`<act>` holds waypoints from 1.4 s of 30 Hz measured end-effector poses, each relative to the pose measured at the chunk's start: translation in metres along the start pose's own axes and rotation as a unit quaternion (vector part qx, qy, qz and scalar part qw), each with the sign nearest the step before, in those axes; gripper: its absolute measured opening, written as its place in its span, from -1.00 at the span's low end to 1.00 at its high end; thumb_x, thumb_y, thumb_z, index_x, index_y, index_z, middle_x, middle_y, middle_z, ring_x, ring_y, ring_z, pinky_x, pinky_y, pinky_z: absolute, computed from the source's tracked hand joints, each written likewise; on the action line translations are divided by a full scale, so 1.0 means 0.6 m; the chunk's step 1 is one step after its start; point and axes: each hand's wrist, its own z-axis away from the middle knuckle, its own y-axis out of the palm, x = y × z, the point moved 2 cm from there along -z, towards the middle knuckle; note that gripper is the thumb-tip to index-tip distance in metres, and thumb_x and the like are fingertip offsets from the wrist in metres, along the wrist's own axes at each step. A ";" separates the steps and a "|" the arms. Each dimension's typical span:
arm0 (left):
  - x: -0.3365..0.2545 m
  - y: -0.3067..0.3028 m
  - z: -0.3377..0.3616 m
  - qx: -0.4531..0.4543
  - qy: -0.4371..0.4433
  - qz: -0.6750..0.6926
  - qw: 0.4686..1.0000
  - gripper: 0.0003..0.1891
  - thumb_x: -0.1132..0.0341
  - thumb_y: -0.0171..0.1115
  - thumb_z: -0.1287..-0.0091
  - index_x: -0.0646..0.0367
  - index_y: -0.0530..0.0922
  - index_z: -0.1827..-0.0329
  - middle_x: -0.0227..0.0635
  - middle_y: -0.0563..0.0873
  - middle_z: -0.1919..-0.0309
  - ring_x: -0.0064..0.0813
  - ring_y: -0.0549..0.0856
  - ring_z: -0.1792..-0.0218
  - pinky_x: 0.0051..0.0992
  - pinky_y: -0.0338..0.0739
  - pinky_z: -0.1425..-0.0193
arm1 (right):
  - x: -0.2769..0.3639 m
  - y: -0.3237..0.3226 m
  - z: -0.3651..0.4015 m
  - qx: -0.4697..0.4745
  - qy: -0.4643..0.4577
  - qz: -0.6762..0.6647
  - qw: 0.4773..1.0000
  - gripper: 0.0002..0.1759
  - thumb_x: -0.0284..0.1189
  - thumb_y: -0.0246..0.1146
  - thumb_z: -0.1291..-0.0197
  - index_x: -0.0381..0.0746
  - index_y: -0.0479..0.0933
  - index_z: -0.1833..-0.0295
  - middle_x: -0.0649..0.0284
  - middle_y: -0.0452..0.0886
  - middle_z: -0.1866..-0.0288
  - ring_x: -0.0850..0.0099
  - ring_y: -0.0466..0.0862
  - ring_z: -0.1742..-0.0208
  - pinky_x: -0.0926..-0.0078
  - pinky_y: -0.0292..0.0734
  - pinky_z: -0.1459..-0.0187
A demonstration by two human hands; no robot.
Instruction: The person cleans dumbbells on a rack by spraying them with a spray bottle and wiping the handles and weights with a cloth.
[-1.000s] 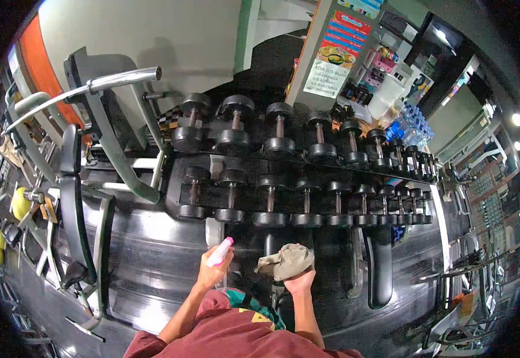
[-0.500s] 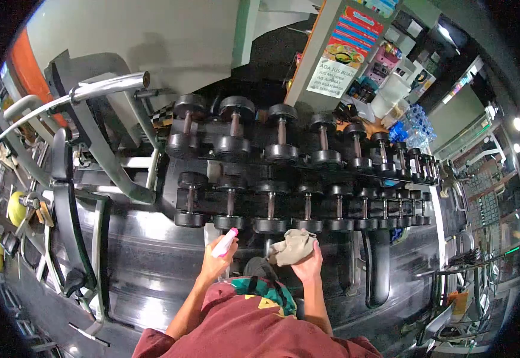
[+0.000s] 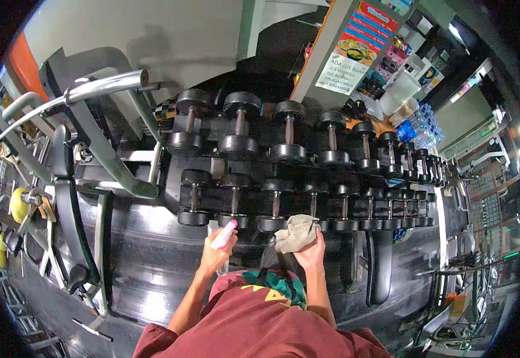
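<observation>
My left hand [image 3: 215,252] is wrapped round a white spray bottle with a pink nozzle [image 3: 224,234]. The nozzle points up toward the lower row of the rack. In my right hand [image 3: 312,250] is a crumpled grey-beige cloth [image 3: 296,233], bunched above the fingers. It overlaps the lower end of a dumbbell in this view. Black dumbbells with metal handles stand in two rows ahead of me, an upper row [image 3: 288,132] and a lower row [image 3: 275,204]. Both hands are held in front of my body, just short of the lower row.
On the left stands a grey-framed machine [image 3: 102,89] with a black padded bench [image 3: 66,197]. A black bench pad [image 3: 379,268] lies below the rack at right. Behind the rack are a menu sign [image 3: 355,51] and plastic water bottles [image 3: 421,126]. Yellow balls [image 3: 19,204] sit far left.
My right hand has risen slightly and shifted a little right with the cloth. The left hand with the spray bottle is slightly higher. The view has shifted a little.
</observation>
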 end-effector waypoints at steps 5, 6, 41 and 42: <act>-0.012 0.007 -0.029 -0.002 0.020 -0.025 0.999 -0.83 0.36 0.21 -0.27 0.29 0.54 0.18 -0.41 0.60 0.51 -0.67 0.53 0.62 -0.60 0.44 0.56 | 0.017 -0.002 -0.017 -0.009 -0.009 -0.024 1.000 -0.39 0.06 0.02 -0.23 -0.14 0.37 -0.22 0.19 0.46 -0.21 0.19 0.45 -0.21 0.06 0.29 -0.23; -0.011 0.011 -0.035 -0.002 0.020 -0.028 0.999 -0.83 0.36 0.21 -0.27 0.29 0.54 0.18 -0.41 0.60 0.51 -0.67 0.53 0.62 -0.60 0.44 0.56 | 0.022 -0.004 -0.020 -0.012 -0.012 -0.027 0.999 -0.40 0.06 0.00 -0.24 -0.12 0.38 -0.22 0.21 0.47 -0.20 0.20 0.45 -0.21 0.06 0.30 -0.23; -0.164 0.315 -0.286 -0.129 0.036 0.020 0.991 -0.83 0.37 0.25 -0.23 0.22 0.54 0.18 -0.49 0.58 0.51 -0.76 0.47 0.63 -0.66 0.37 0.59 | 0.372 -0.038 -0.286 0.015 0.105 0.067 0.992 -0.43 -0.18 0.13 -0.17 -0.17 0.32 -0.28 0.20 0.40 -0.27 0.20 0.38 -0.31 0.07 0.23 -0.31; -0.173 0.322 -0.288 -0.149 0.024 0.005 0.989 -0.76 0.33 0.32 -0.18 0.22 0.56 0.14 -0.52 0.58 0.48 -0.77 0.47 0.61 -0.68 0.36 0.55 | 0.383 -0.036 -0.293 0.033 0.120 0.060 0.990 -0.41 -0.16 0.17 -0.21 -0.13 0.28 -0.31 0.20 0.38 -0.29 0.20 0.37 -0.31 0.05 0.26 -0.28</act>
